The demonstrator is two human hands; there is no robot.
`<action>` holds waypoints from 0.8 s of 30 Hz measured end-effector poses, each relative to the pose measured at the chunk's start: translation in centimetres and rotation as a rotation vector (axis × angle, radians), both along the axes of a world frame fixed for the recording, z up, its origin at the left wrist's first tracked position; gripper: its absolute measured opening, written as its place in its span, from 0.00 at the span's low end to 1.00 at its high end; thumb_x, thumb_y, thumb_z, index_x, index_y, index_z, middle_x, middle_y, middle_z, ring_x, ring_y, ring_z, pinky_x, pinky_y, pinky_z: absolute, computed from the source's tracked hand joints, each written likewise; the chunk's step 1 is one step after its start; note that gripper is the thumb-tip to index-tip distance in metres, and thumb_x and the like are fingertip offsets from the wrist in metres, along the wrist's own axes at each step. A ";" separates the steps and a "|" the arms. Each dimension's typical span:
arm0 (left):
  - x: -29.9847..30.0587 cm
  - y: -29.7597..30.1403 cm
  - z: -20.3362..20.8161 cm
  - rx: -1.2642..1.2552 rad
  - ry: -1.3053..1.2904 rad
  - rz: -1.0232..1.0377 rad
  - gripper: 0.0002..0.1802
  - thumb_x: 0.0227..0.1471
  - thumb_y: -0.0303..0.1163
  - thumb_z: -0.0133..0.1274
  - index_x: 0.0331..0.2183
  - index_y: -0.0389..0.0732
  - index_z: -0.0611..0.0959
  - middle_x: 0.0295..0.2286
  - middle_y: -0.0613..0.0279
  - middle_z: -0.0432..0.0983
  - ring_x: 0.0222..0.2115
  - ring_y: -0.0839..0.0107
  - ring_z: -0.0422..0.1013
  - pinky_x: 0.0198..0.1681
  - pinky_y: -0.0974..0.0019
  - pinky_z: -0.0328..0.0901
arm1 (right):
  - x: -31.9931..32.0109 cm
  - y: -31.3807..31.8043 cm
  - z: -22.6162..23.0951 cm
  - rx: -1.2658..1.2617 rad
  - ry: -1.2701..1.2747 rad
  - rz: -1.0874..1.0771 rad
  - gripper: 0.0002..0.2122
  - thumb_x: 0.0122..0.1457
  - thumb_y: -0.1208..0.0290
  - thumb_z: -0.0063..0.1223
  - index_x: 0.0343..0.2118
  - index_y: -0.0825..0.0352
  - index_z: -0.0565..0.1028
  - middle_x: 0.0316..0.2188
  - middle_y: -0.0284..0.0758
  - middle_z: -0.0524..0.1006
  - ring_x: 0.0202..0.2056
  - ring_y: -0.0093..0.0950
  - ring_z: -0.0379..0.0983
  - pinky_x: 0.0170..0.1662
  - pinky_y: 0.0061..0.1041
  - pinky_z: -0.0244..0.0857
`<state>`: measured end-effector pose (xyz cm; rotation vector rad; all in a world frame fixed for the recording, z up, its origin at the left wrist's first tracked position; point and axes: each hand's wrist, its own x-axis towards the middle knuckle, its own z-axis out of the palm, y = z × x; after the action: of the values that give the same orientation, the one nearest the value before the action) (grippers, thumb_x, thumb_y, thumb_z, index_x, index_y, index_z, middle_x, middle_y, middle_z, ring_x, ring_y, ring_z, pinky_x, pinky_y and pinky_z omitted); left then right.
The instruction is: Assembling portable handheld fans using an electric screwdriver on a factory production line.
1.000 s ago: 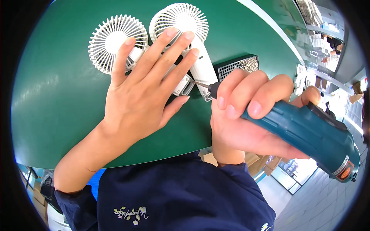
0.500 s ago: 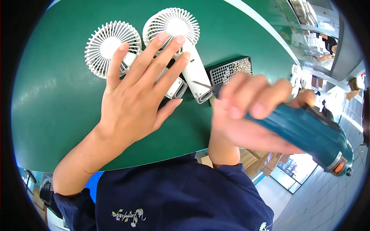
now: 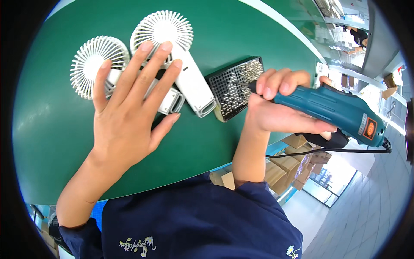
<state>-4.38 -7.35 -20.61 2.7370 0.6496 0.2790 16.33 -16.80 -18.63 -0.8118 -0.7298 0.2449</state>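
Observation:
Two white handheld fans lie side by side on the green tabletop, a left fan [image 3: 88, 67] and a right fan [image 3: 165, 30], round slatted heads toward the far side. My left hand [image 3: 123, 112] rests spread across both, fingertips on the heads, covering much of the left fan's handle. My right hand [image 3: 280, 114] is wrapped around a teal electric screwdriver [image 3: 321, 103] held at a slant. Its thin bit points left, over a black perforated tray [image 3: 217, 86] of small silver screws [image 3: 252, 67]. Whether the bit touches a screw I cannot tell.
A black cord [image 3: 315, 151] trails from the screwdriver's back end and runs left below my right hand. The green table [image 3: 51, 142] curves along its near edge. Cardboard boxes [image 3: 276, 175] are beneath at the right. Another person [image 3: 359, 38] is far off at the upper right.
My right hand has brought the screwdriver's bit from beside the right fan's handle to over the screw tray. My left hand stays on the fans. The whole view has shifted somewhat.

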 end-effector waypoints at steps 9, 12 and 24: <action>-0.3 0.1 0.2 0.015 0.012 0.002 0.40 0.45 0.43 0.58 0.60 0.47 0.67 0.63 0.62 0.55 0.64 0.63 0.49 0.65 0.50 0.31 | -0.2 0.2 -0.7 -0.123 -0.062 -0.061 0.40 0.50 0.21 0.20 0.49 0.56 0.60 0.16 0.30 0.64 0.09 0.23 0.54 0.11 0.23 0.52; -0.3 0.1 0.1 0.003 0.004 -0.001 0.40 0.45 0.42 0.58 0.60 0.48 0.67 0.63 0.62 0.55 0.64 0.63 0.50 0.65 0.50 0.33 | -0.3 0.4 -0.6 -0.045 0.018 -0.045 0.43 0.49 0.21 0.17 0.50 0.59 0.59 0.15 0.35 0.66 0.10 0.25 0.58 0.11 0.22 0.58; -0.3 0.2 0.2 0.003 0.005 -0.003 0.40 0.44 0.42 0.58 0.60 0.48 0.67 0.62 0.62 0.55 0.64 0.63 0.50 0.64 0.50 0.33 | -0.3 0.7 -0.5 -0.064 0.017 -0.074 0.43 0.49 0.21 0.18 0.49 0.60 0.59 0.15 0.35 0.66 0.10 0.25 0.58 0.11 0.22 0.58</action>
<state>-4.69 -7.19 -20.41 2.7423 0.6473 0.2734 16.00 -16.14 -19.10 -0.8946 -0.6777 0.2091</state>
